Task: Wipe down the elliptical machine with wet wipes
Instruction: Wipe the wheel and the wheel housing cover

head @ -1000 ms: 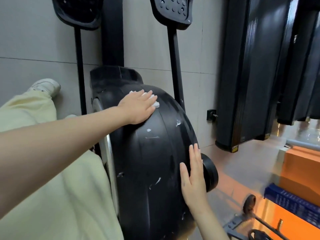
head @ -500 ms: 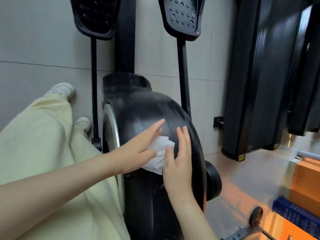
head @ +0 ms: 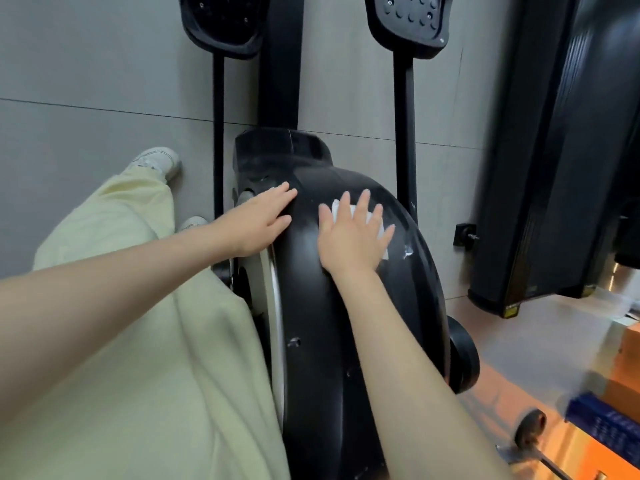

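Pressing white wet wipe (head: 335, 208) flat under right hand (head: 353, 237), fingers spread | lying on far curve of black rounded plastic elliptical housing (head: 311, 323) | resting left hand (head: 256, 223) flat, holding nothing, at housing's left edge

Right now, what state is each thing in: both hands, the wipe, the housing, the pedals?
housing: smeared, with white flecks on its right side.
left hand: open, flat on the housing's left edge, holding nothing.
right hand: open, fingers spread, pressing the wet wipe down.
wet wipe: flattened against the housing under the right hand.
pedals: bare, nothing on them.
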